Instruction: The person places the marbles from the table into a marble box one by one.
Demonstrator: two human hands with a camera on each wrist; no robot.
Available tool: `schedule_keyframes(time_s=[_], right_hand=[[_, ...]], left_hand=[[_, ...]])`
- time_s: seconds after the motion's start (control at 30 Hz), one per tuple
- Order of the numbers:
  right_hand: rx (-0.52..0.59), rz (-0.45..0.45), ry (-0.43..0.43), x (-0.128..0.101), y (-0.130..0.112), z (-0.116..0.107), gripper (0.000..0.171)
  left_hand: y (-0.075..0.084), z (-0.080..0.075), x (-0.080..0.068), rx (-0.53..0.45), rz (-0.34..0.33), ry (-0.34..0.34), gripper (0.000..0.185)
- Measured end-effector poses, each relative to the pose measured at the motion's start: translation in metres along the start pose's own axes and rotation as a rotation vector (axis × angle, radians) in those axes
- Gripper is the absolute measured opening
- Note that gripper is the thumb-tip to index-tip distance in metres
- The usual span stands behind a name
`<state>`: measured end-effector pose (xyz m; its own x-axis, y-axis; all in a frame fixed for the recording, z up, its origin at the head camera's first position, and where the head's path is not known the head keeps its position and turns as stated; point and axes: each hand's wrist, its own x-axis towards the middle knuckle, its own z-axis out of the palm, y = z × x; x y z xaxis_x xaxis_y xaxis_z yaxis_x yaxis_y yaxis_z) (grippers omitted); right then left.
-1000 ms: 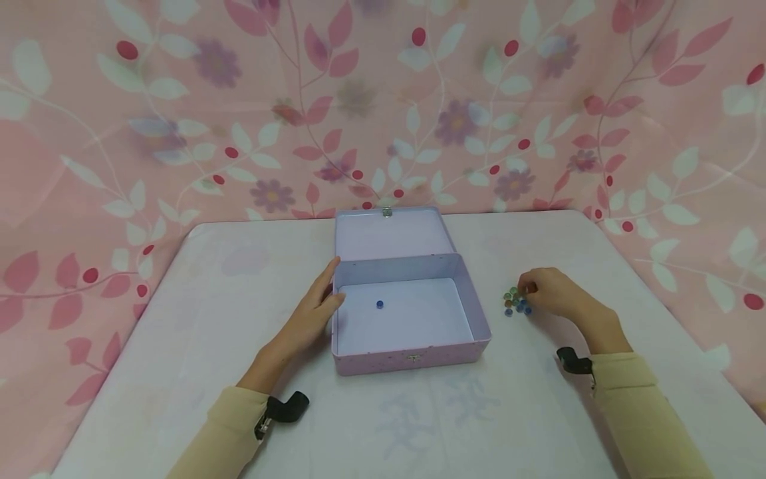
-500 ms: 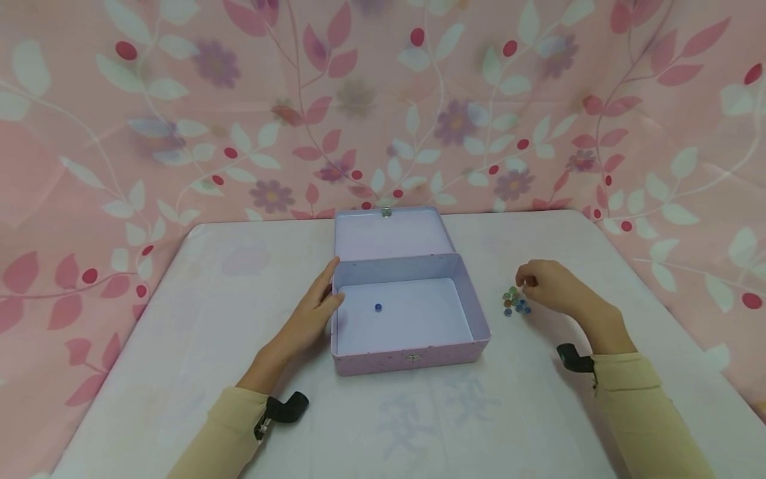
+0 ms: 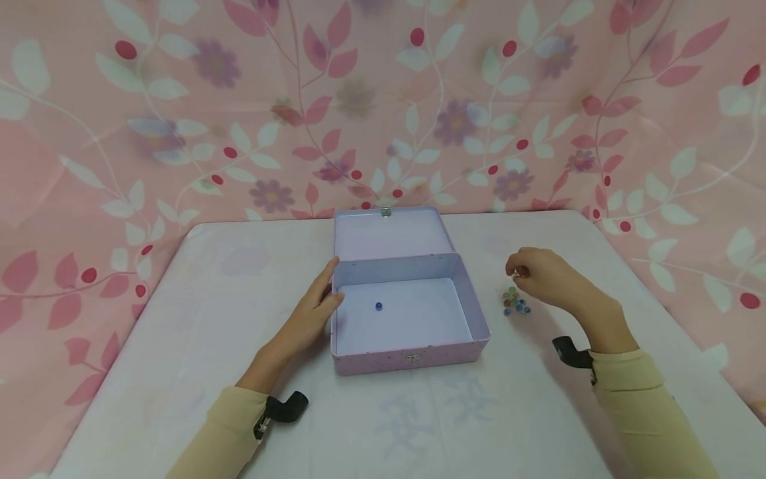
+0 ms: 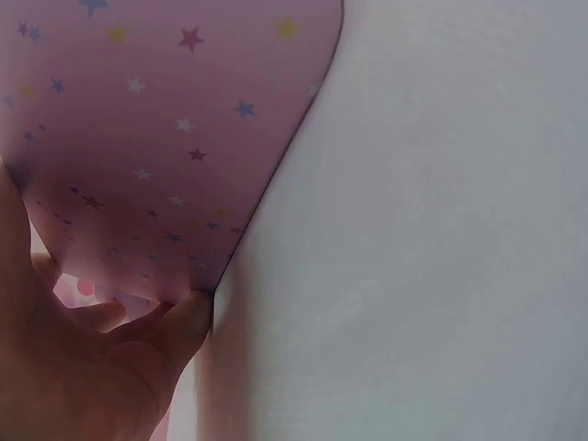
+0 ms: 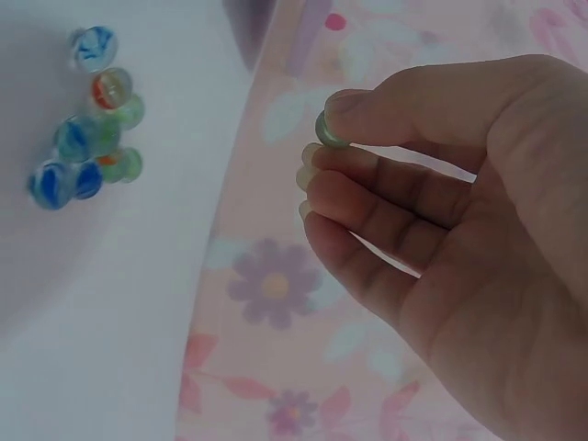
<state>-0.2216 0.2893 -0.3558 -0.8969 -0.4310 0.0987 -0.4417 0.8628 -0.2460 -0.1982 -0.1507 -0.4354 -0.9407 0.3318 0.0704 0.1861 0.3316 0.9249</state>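
Right wrist view: right hand [image 5: 441,230] pinches a greenish marble [image 5: 327,129] between thumb tip and index finger, other fingers curled beneath, grip narrow and closed on it. Hand is raised above the bench [image 5: 110,303]. Below and left of it, a small cluster of marbles [image 5: 87,119] lies on the bench surface, blue, green and orange-swirled ones touching one another.

Head view: right hand [image 3: 547,279] hovers just above and behind the marble cluster [image 3: 514,303], which sits on the bench [image 3: 419,426] near the right wall of the open tin box [image 3: 475,319]. Pinched marble barely visible at the fingertips. Box is lilac-pink, lid tipped back flat-ish behind it, latch at lid edge. One blue marble [image 3: 378,306] lies inside the box on its floor, left of centre.

Left hand [image 3: 308,316] rests against the box's left wall, fingers straight along it, thumb at the rim corner. Left wrist view: left hand's fingers [image 4: 175,326] touch the box's star-printed outer wall [image 4: 165,129]; grip flat, holding nothing.

Floral pink cloth [image 3: 383,100] hangs behind the bench.
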Motion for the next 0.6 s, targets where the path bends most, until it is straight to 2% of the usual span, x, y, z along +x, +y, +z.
schedule_keyframes(time_s=[0.27, 0.6], right_hand=[[0.031, -0.032, 0.003, 0.003, -0.017, -0.009, 0.014], [0.104, -0.090, 0.003, 0.009, -0.041, -0.017, 0.017]], left_hand=[[0.001, 0.001, -0.002, 0.004, 0.030, 0.007, 0.067], [-0.001, 0.001, -0.002, 0.012, 0.026, 0.008, 0.067]])
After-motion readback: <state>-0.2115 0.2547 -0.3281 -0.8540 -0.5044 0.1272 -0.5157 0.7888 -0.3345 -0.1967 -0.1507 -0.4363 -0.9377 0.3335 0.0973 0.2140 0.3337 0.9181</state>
